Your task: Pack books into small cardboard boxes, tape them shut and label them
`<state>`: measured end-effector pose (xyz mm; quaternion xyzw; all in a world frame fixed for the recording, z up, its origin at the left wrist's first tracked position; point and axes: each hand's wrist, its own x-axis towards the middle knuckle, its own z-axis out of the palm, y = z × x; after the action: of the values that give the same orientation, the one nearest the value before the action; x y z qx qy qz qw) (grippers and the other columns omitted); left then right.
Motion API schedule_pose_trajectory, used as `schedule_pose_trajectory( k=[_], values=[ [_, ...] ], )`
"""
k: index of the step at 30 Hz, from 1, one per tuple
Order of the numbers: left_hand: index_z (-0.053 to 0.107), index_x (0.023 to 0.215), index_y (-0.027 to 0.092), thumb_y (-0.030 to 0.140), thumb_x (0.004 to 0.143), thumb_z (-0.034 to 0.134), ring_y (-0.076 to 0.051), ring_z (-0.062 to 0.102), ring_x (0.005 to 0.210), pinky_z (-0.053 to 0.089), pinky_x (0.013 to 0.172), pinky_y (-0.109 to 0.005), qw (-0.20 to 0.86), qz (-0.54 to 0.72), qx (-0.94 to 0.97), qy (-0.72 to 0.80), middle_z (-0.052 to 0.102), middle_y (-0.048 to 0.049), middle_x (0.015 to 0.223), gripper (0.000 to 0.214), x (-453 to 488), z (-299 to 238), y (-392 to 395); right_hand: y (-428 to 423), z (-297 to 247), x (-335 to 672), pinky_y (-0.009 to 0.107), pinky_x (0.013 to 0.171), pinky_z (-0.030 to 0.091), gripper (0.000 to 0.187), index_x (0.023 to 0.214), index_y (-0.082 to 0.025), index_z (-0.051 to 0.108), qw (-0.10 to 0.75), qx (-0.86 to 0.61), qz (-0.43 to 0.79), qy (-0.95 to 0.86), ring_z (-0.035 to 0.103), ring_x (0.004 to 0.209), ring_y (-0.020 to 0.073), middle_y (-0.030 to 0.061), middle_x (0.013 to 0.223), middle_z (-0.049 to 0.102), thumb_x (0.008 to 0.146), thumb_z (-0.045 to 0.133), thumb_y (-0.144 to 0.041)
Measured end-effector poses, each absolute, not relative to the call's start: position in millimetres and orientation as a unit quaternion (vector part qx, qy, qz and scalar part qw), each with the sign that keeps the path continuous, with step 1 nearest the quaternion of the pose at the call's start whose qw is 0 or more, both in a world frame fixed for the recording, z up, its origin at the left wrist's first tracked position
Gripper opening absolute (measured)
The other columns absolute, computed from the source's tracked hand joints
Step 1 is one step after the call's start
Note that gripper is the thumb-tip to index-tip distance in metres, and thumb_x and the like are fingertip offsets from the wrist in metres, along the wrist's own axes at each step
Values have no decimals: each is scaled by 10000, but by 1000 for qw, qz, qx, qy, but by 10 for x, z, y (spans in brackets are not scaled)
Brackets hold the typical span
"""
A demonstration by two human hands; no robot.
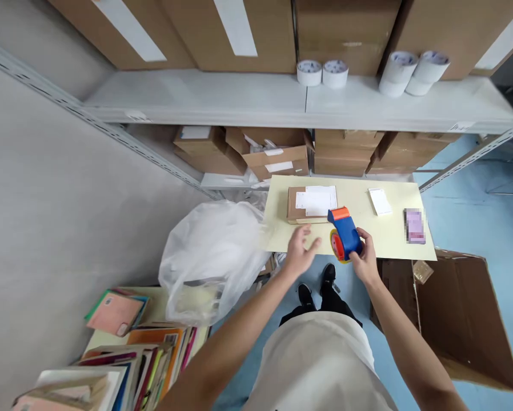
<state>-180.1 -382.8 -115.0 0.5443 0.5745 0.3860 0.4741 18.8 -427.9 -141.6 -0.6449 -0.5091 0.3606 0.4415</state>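
Note:
A blue tape dispenser [349,235] with an orange front edge and a red hub is gripped in my right hand [365,260], raised over the table's front edge. My left hand [301,250] holds nothing; its fingers are apart, just in front of a small brown cardboard box [296,204]. White paper sheets [320,200] lie on top of that box. The box rests on the pale yellow table [385,237]. To the right on the tabletop are a white slip of paper [380,202] and a purple pixelated item [415,226].
A large white plastic bag [213,245] bulges at the table's left. Folders and notebooks [153,362] stand at lower left. A big open carton [462,314] sits on the floor at right. Behind, a grey shelf [196,94] carries cartons and white tape rolls [334,74].

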Motion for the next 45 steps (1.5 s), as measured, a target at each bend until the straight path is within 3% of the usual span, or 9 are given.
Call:
schedule_pose_trajectory(
  k=[5, 8, 13, 17, 22, 26, 34, 40, 45],
  values=[
    [647, 1090, 221, 394, 634, 829, -251, 671, 1018, 554, 806, -331, 657, 431, 381, 487, 666, -110, 1180, 520, -1590, -761, -4282, -4498, -1189, -147, 639, 1026, 427, 586, 1360, -265, 366, 439, -549, 169, -691, 465, 1281, 347, 151, 1256, 487, 812, 548, -163],
    [652, 1026, 194, 364, 558, 877, -202, 695, 881, 557, 750, -294, 691, 449, 293, 484, 685, -92, 1101, 546, -1610, -686, -4332, -4641, -1172, -232, 644, 999, 465, 553, 1390, -330, 359, 405, -496, 134, -756, 507, 1273, 336, 141, 1290, 494, 889, 488, -133],
    [655, 886, 166, 262, 443, 911, -149, 663, 719, 540, 635, -255, 692, 458, 247, 501, 689, -34, 883, 520, -1637, -727, -4411, -4828, -1204, -272, 566, 867, 582, 582, 1426, -398, 352, 351, -475, 143, -794, 574, 1219, 323, 124, 1329, 529, 922, 474, -133],
    [665, 869, 169, 258, 451, 895, -127, 644, 663, 528, 592, -241, 710, 452, 245, 480, 687, -14, 854, 486, -1607, -709, -4427, -4908, -1153, -147, 638, 932, 524, 568, 1415, -369, 397, 360, -485, 125, -787, 552, 1242, 365, 142, 1339, 524, 893, 591, -256],
    [673, 889, 180, 307, 451, 896, -133, 651, 676, 513, 561, -228, 734, 443, 251, 450, 697, -22, 874, 507, -1611, -654, -4192, -4835, -962, 174, 693, 1080, 339, 972, 1492, -312, 288, 426, -544, 140, -710, 266, 1431, 447, 173, 1544, 270, 687, 790, -524],
    [646, 946, 185, 346, 432, 908, -163, 670, 733, 536, 630, -276, 743, 439, 271, 427, 697, -31, 875, 599, -1519, -597, -3862, -4521, -899, 385, 584, 1075, 414, 916, 1514, -339, 206, 458, -534, 264, -660, 266, 1457, 359, 150, 1586, 238, 776, 725, -499],
    [543, 1005, 211, 576, 614, 802, -184, 665, 899, 524, 812, -341, 649, 517, 378, 411, 684, -70, 1043, 594, -946, -434, -3044, -3498, -867, 718, 571, 1041, 455, 820, 1407, -294, 427, 553, -533, 234, -595, 382, 1402, 340, 150, 1491, 431, 707, 771, -547],
    [545, 1263, 211, 517, 777, 699, -248, 498, 1238, 457, 972, -344, 458, 517, 573, 440, 532, -130, 1305, 594, -577, -252, -2087, -2416, -567, 1029, 528, 993, 509, 914, 1396, -254, 433, 591, -524, 216, -574, 474, 1329, 337, 165, 1433, 488, 635, 786, -619],
    [555, 1297, 204, 482, 855, 626, -240, 532, 1129, 459, 976, -373, 318, 462, 664, 494, 549, -108, 1137, 528, -367, -59, -1108, -1409, -338, 1291, 473, 938, 550, 961, 1412, -206, 403, 572, -526, 201, -596, 551, 1238, 321, 170, 1372, 539, 647, 737, -683]
  ],
)
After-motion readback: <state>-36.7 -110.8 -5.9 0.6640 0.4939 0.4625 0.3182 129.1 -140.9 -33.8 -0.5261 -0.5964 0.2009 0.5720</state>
